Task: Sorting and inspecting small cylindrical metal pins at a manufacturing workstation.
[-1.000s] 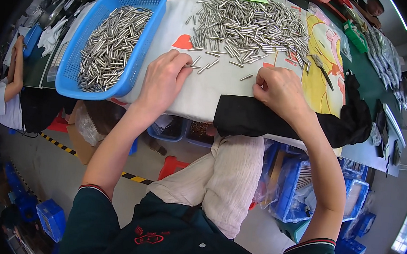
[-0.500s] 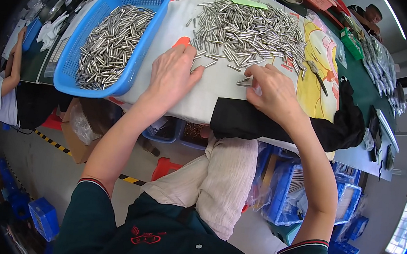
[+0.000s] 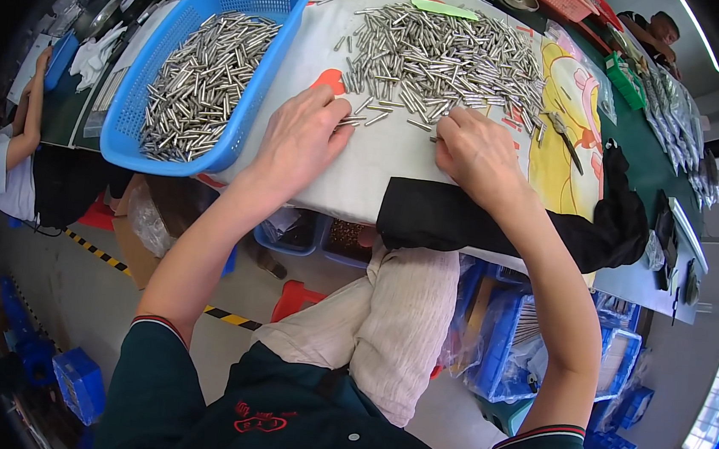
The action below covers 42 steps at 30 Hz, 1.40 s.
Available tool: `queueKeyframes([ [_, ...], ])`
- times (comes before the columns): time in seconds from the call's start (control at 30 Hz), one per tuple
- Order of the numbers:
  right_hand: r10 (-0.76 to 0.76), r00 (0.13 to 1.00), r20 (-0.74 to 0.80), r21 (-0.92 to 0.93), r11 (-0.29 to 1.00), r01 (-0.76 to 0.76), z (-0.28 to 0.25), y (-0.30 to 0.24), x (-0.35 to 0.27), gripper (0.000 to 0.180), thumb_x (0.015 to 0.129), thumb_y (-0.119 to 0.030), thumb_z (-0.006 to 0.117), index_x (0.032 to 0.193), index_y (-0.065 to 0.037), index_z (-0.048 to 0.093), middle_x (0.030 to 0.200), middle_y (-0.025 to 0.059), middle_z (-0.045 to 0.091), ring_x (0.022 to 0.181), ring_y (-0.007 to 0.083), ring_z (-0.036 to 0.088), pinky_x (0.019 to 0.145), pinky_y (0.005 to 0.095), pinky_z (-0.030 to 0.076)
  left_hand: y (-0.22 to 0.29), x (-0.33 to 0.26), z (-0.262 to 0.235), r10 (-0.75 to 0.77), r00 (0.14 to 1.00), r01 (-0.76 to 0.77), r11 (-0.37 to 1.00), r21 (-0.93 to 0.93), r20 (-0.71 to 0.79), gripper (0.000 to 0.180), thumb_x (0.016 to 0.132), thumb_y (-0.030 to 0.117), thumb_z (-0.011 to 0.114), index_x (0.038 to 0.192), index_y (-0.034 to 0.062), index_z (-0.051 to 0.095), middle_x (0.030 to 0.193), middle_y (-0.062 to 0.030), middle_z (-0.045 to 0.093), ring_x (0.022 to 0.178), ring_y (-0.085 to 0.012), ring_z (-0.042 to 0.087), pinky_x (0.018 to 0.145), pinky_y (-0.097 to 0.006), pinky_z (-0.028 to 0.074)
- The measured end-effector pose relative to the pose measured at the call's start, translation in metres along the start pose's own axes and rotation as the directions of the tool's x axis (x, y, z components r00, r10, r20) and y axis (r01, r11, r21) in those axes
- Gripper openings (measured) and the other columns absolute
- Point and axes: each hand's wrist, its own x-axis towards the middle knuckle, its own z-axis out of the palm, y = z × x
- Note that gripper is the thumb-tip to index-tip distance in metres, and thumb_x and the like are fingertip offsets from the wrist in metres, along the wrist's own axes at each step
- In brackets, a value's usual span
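Observation:
A wide heap of short, slim metal pins (image 3: 443,56) lies on the pale printed cloth (image 3: 364,169). My left hand (image 3: 303,138) rests on the cloth below the heap's left side, fingers curled, with a pin (image 3: 349,122) showing at its thumb and forefinger. Below the heap's middle, my right hand (image 3: 478,154) is closed with its knuckles up. Only a bit of metal shows beside its thumb; the rest of that grip is hidden. A few loose pins (image 3: 376,119) lie between the hands. Left of my left hand stands a blue perforated basket (image 3: 256,87) holding many similar pins.
Black fabric (image 3: 437,214) lies along the table's near edge, under my right forearm. Pliers with dark handles (image 3: 567,144) rest right of the heap. A green slip (image 3: 443,9) tops the heap. A co-worker's arm (image 3: 29,110) is at far left; another person sits at far right.
My right hand has closed its thumb and fingers over the pins that showed between them. My left thumb has drawn in toward its fingers. The view has shifted slightly.

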Motion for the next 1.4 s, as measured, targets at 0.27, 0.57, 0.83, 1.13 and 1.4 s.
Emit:
queueKeyframes([
  [0.27, 0.075, 0.997, -0.008, 0.001, 0.997, -0.075, 0.002, 0.001, 0.036, 0.005, 0.07, -0.007, 0.057, 0.07, -0.003, 0.057, 0.072, 0.0108, 0.058, 0.07, 0.0307, 0.06, 0.061, 0.0417, 0.048, 0.004, 0.011, 0.0, 0.029, 0.994, -0.048, 0.981, 0.189, 0.103, 0.007, 0.073, 0.002, 0.062, 0.078, -0.0021, 0.058, 0.08, -0.015, 0.054, 0.076, -0.0324, 0.059, 0.067, -0.043, 0.048],
  [0.57, 0.101, 0.995, 0.026, -0.053, 0.994, -0.099, 0.016, -0.012, 0.036, 0.007, 0.072, -0.008, 0.057, 0.069, -0.001, 0.055, 0.075, 0.0142, 0.059, 0.075, 0.0313, 0.061, 0.065, 0.0423, 0.049, -0.001, 0.014, 0.002, 0.126, 0.983, -0.156, 0.958, 0.242, 0.136, 0.006, 0.069, -0.002, 0.059, 0.075, -0.0033, 0.057, 0.084, -0.017, 0.055, 0.078, -0.0324, 0.06, 0.068, -0.041, 0.051],
  [0.83, 0.101, 0.995, 0.011, 0.049, 0.994, -0.102, 0.015, -0.014, 0.025, 0.009, 0.072, -0.008, 0.058, 0.07, 0.0, 0.055, 0.076, 0.0141, 0.058, 0.076, 0.0309, 0.06, 0.067, 0.0412, 0.049, 0.0, 0.015, -0.001, 0.146, 0.977, -0.182, 0.951, 0.251, 0.155, 0.008, 0.069, -0.002, 0.059, 0.076, -0.0024, 0.056, 0.084, -0.0164, 0.055, 0.08, -0.0314, 0.06, 0.069, -0.041, 0.051],
  [1.13, 0.082, 0.991, 0.101, -0.111, 0.991, -0.071, 0.011, -0.019, 0.03, 0.004, 0.071, -0.007, 0.06, 0.072, -0.004, 0.061, 0.076, 0.0117, 0.062, 0.075, 0.0277, 0.064, 0.064, 0.0377, 0.052, -0.005, 0.019, -0.002, 0.245, 0.944, -0.304, 0.904, 0.301, 0.219, 0.008, 0.069, 0.002, 0.059, 0.076, 0.0007, 0.055, 0.078, -0.0123, 0.052, 0.076, -0.0276, 0.06, 0.064, -0.038, 0.052],
  [1.4, 0.156, 0.977, 0.147, -0.143, 0.98, -0.135, -0.002, -0.029, 0.023, 0.007, 0.069, -0.003, 0.062, 0.072, -0.009, 0.065, 0.074, 0.0077, 0.065, 0.074, 0.0234, 0.066, 0.062, 0.0335, 0.053, 0.004, 0.016, -0.008, 0.245, 0.95, -0.292, 0.916, 0.276, 0.192, 0.016, 0.073, 0.001, 0.055, 0.088, 0.0028, 0.051, 0.081, -0.0122, 0.051, 0.079, -0.0279, 0.059, 0.063, -0.037, 0.052],
])
